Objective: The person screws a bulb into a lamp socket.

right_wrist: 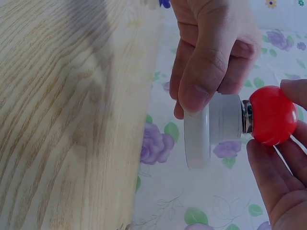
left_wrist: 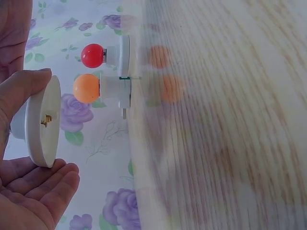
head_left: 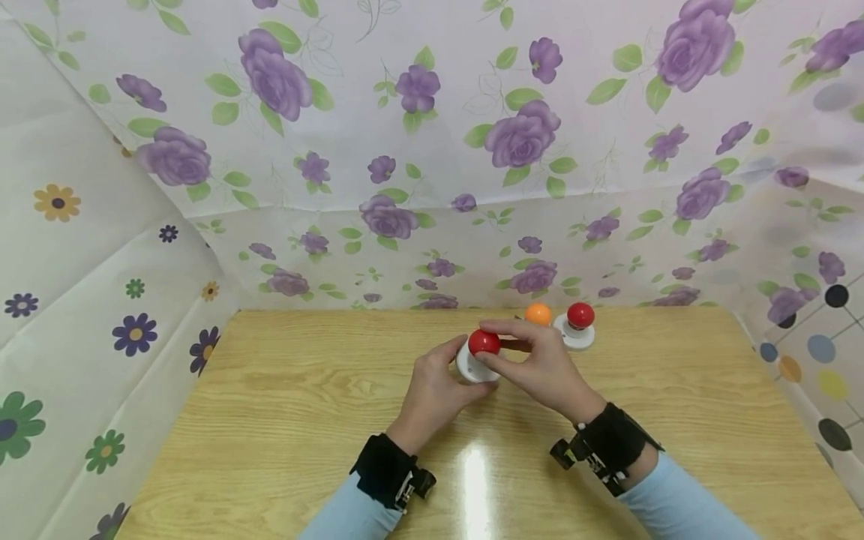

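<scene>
My left hand point(head_left: 432, 390) grips a white round lamp socket point(right_wrist: 196, 139) by the rim of its base, thumb on one side and fingers on the other. A red bulb point(head_left: 484, 343) sits in that socket, with a narrow band of its metal screw cap showing at the socket's mouth. My right hand point(head_left: 543, 367) pinches the red bulb between thumb and fingers. In the left wrist view the socket's hollow underside point(left_wrist: 52, 139) shows with brass screws inside. Both hands hold the socket and bulb above the wooden table point(head_left: 324, 375).
Behind my right hand, at the table's far edge, stand an orange bulb point(head_left: 538, 313) and a second red bulb point(head_left: 580, 315) in a white socket point(head_left: 577, 339). Flowered cloth point(head_left: 418, 165) hangs behind the table and along its sides. Each wrist wears a black strap with a small camera.
</scene>
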Demonstrator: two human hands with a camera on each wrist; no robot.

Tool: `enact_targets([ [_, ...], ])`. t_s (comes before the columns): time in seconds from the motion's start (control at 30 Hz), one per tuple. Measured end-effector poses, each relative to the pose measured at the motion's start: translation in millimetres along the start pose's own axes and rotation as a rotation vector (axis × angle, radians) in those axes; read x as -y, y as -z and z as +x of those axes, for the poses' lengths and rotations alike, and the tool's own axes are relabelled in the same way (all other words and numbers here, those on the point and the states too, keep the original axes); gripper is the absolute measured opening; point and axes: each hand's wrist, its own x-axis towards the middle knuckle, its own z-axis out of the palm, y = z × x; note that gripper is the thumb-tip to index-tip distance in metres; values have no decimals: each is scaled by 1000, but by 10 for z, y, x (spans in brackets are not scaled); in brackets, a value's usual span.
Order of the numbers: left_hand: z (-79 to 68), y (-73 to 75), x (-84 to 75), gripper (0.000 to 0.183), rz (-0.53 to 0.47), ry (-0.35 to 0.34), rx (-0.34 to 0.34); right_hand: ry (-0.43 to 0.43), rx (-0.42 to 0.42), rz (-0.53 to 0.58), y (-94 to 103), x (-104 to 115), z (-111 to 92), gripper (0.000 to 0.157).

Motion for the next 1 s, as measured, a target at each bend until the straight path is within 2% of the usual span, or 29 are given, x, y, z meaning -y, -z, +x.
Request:
enact_targets([
  [0.2, 8, 3, 13, 64, -4, -4, -3, 10, 6, -13, -9, -19, 2, 45],
  [0.33, 16, 9, 15, 65, 7, 3, -1, 3, 47, -22, 23, -29, 9, 52],
  [0.53, -5, 1, 11, 67, 4, 12, 8, -7, 121, -2, 59, -22, -14, 52],
  [0.87, 13, -22, -1, 64, -12, 0, 10, 0, 121, -4, 83, -33, -7, 47],
  [1.0, -16, -4, -4, 64, 0, 15, 21, -29, 121, 11, 60, -1, -22, 47],
])
